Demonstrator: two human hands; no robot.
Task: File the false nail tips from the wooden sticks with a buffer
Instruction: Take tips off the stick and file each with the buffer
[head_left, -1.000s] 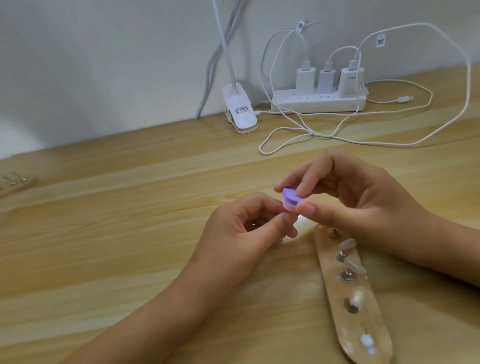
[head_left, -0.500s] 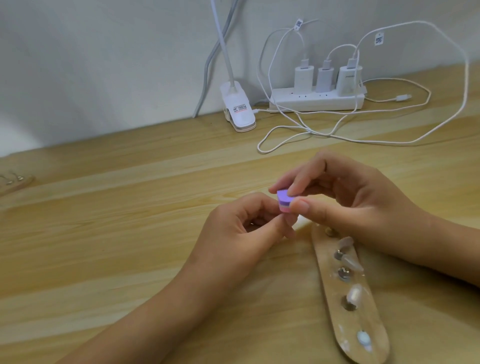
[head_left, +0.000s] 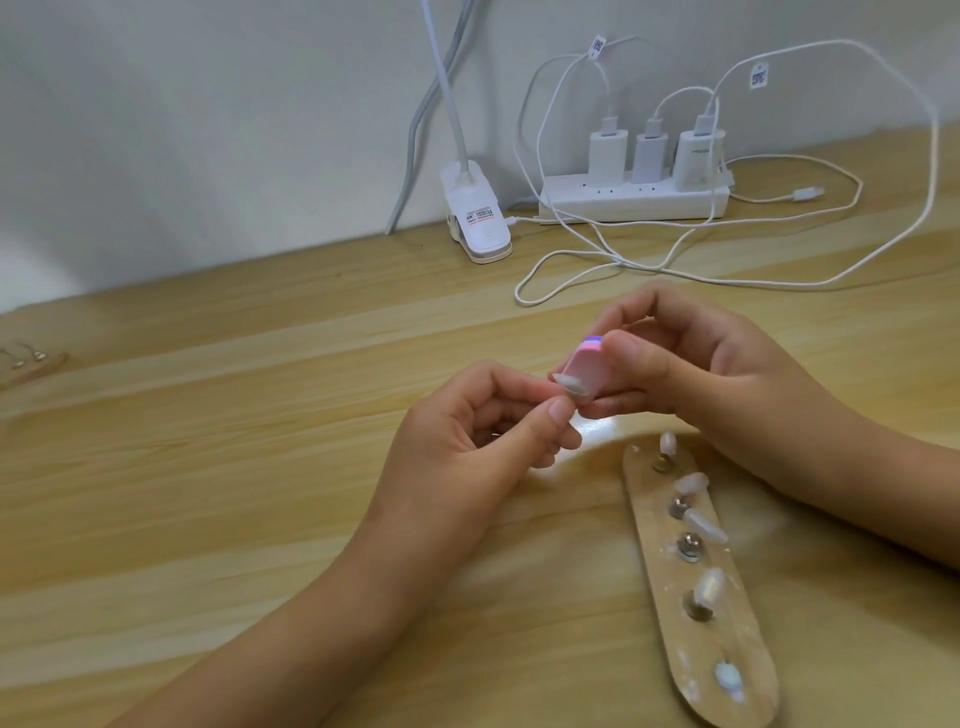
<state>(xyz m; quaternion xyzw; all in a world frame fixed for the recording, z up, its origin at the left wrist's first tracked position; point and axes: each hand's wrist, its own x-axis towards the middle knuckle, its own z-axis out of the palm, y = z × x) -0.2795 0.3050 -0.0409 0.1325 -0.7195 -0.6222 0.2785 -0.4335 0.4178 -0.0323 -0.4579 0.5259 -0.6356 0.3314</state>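
I see the false nail tip (head_left: 571, 385) held up over the middle of the table (head_left: 208, 467), pinched between the thumb and forefinger of the left hand (head_left: 467, 447), whose grip is clamped on it. The pink-and-purple buffer (head_left: 589, 364) lies against the tip, touching it. The right hand (head_left: 717, 374) has its grip clamped on the buffer, thumb pressed on its right side and fingers curled behind. Just near and right of the hands a wooden stick (head_left: 660, 571) lies on the table, carrying a row of metal studs with more pale nail tips (head_left: 709, 584) on them. Far back by the wall I make out a white power strip (head_left: 634, 200) with three chargers (head_left: 649, 153), and a lamp clip (head_left: 478, 223) to its left. A second stick (head_left: 31, 366) pokes in at the left edge.
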